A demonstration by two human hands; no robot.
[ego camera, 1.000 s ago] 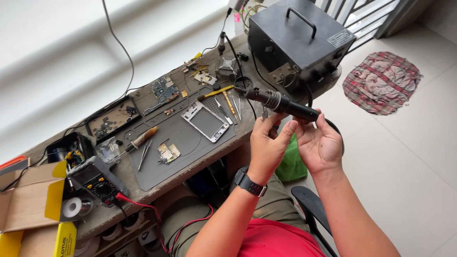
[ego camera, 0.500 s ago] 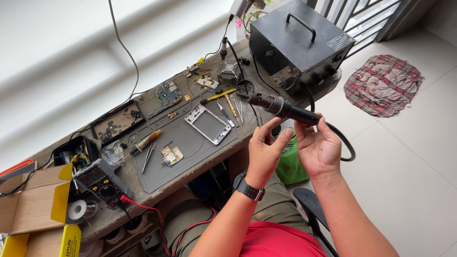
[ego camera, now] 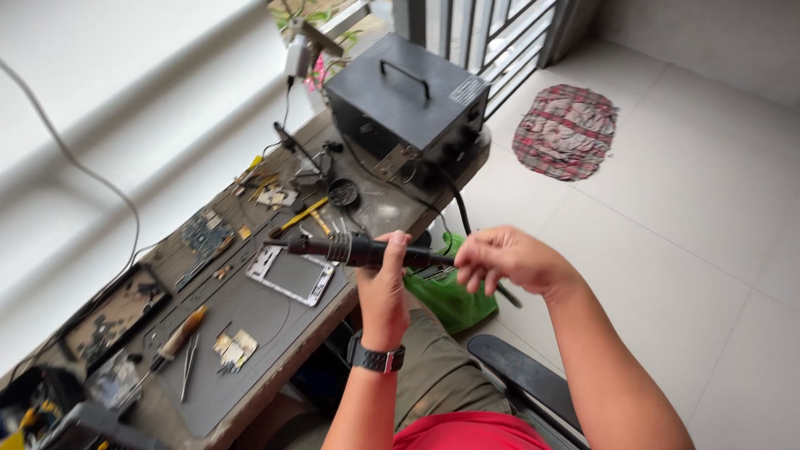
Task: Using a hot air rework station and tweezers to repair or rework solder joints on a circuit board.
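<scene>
Above the workbench (ego camera: 275, 367) edge, the left hand (ego camera: 383, 287) closes around the black hot-air handpiece (ego camera: 350, 249), holding it level over the phone frame (ego camera: 292, 274). Right hand (ego camera: 504, 260) pinches its rear cable end, fingers curled.

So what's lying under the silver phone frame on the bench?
The phone frame lies flat on a dark grey work mat, which rests on the workbench. Whatever sits beneath the frame's own middle is covered and cannot be seen.
</scene>
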